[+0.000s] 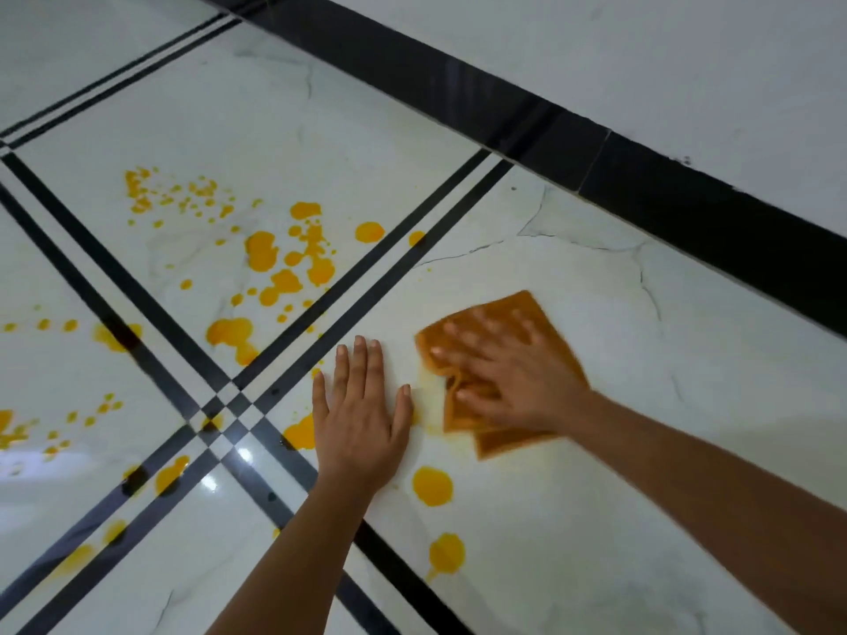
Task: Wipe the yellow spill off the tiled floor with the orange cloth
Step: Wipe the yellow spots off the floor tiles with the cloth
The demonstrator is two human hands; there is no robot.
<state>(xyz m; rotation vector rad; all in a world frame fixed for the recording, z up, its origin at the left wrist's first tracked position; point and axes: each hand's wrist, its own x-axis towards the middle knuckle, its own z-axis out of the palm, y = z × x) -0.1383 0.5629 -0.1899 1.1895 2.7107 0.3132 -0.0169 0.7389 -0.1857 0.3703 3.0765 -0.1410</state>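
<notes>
Clearly the main risk I see is smearing rather than lifting: my right hand (508,382) lies flat with fingers spread on the orange cloth (499,373), pressing it to the tiled floor (596,520) rather than pinching it, and a faint yellowish film shows on the tile just beside the cloth's near-left edge. If the cloth is already loaded, I judge that further strokes could drag colour across clean tile and into the dark border stripes (284,373), where it would be hard to spot. My left hand (360,414) rests open and empty, palm down, close to the cloth's left side, with one blob of the yellow spill (300,435) touching or nearly touching its outer edge; a small slide that way would put my palm in it and print it elsewhere. The glossy floor looks slick, so a braced hand could also slip. Most of the spill lies untouched: a big scatter on the tile to the upper left (275,263), drops on the far-left tiles, and two round blobs (433,485) near my forearms, which a sleeve-less arm could brush. The cloth sits on the right-hand tile, well short of the black skirting (687,208). It reads as a folded, roughly rectangular pad, bunched under my palm, its long axis running from the near-left toward the far-right corner, which points at the wall.
</notes>
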